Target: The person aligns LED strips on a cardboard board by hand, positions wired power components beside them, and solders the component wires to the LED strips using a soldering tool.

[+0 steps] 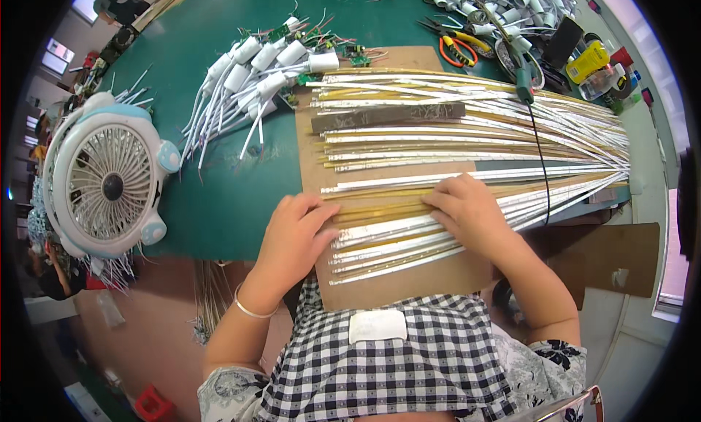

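Note:
Long thin LED strips [394, 236], some white-faced and some yellow, lie side by side in front of me on a brown cardboard sheet [409, 287]. My left hand [298, 228] is at their left ends, thumb and fingers closed around the tips of several yellow strips [383, 209]. Farther along these same strips, my right hand [467, 212] grips them with bent fingers; its fingertips partly cover them. Beyond the hands, a dark grey bar [387, 118] rests across another spread of strips. The right ends of the strips bunch together at the far right.
White lamp holders with wires [252, 71] are heaped at the back left, beside a white-and-blue fan [109, 185]. A corded green-handled tool [523, 86] hangs its black cable over the strips. Orange-handled pliers [458, 51] and a yellow bottle [588, 61] sit at the back right.

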`<act>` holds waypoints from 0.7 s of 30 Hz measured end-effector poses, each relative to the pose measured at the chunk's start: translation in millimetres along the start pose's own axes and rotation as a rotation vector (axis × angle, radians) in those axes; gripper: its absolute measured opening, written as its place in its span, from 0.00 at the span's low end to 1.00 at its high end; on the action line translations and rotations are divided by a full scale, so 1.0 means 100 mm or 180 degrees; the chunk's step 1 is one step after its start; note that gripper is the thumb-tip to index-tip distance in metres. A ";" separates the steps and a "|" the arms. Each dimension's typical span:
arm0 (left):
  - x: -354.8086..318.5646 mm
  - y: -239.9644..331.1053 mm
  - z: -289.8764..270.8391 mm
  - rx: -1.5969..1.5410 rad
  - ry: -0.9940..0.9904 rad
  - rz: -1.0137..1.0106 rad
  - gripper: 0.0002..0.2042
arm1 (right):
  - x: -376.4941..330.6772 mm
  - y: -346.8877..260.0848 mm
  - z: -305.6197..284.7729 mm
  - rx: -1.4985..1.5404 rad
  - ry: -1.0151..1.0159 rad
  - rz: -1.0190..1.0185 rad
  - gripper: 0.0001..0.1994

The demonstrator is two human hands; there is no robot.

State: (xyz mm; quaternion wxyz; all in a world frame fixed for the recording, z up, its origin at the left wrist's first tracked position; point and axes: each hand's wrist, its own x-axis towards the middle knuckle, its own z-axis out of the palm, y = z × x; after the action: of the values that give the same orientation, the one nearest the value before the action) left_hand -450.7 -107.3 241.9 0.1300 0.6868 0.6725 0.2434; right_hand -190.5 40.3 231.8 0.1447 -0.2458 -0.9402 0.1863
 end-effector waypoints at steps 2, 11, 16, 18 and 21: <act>-0.04 -0.03 -0.08 0.0002 -0.0092 -0.0155 0.20 | 0.01 -0.03 -0.09 -0.0141 0.0020 0.0029 0.08; -0.13 -0.09 -0.05 0.0086 0.0578 0.0143 0.11 | 0.10 -0.09 -0.09 -0.0740 0.0053 -0.0568 0.06; -0.19 -0.08 -0.10 -0.0039 0.0880 0.0204 0.09 | 0.12 -0.19 -0.12 -0.0225 0.0431 -0.0180 0.07; -0.23 -0.07 -0.12 -0.0288 0.0868 0.0044 0.10 | 0.14 -0.24 -0.23 0.0274 0.0231 0.0156 0.03; -0.24 -0.02 -0.16 -0.0084 0.0830 0.0157 0.10 | 0.13 -0.19 -0.26 0.0405 -0.0103 0.0099 0.04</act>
State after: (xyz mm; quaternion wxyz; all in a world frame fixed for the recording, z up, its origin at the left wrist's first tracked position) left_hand -460.0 -133.7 250.8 0.0444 0.6638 0.6633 0.3425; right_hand -199.3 38.9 264.6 0.1419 -0.2476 -0.9247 0.2518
